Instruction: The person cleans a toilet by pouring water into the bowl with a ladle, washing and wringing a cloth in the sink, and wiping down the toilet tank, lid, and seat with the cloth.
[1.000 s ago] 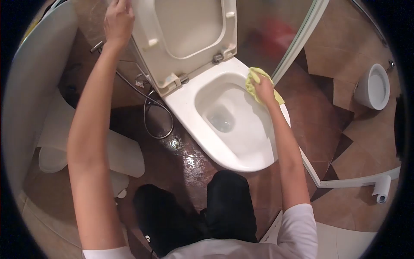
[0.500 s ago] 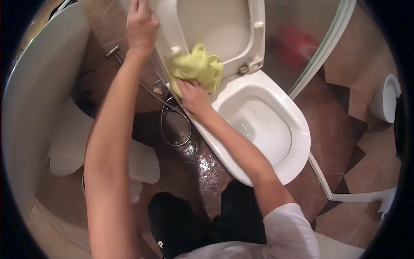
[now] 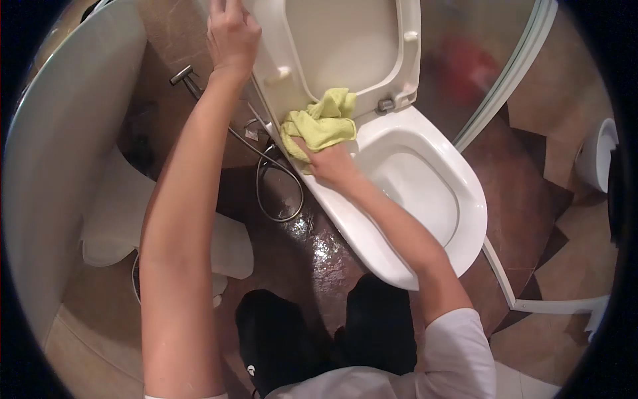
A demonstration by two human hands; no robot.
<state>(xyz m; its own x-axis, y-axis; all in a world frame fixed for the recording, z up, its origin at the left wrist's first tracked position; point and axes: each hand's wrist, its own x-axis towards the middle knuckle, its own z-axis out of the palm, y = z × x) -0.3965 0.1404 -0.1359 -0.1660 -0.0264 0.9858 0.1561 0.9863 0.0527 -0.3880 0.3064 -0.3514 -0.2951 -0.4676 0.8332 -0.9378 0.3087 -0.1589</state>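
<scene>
My right hand (image 3: 329, 165) presses a crumpled yellow-green cloth (image 3: 322, 123) onto the left hinge area at the back of the white toilet bowl (image 3: 470, 199). The cloth covers most of its fingers. The toilet seat and lid (image 3: 269, 76) stand raised. At the upper left, my left hand (image 3: 232, 34) is closed around the left edge of the raised seat and lid, its fingertips partly cut off by the frame's top.
A bidet sprayer (image 3: 184, 75) with a looped metal hose is left of the toilet. A glass shower screen (image 3: 508, 76) stands at the right, with a blurred red object behind it. A white bin (image 3: 229, 246) stands left; a white bucket (image 3: 596, 154) is far right.
My right hand and the cloth have moved from the bowl's right rim to the left hinge area. My left hand still holds the raised lid. The view has shifted.
</scene>
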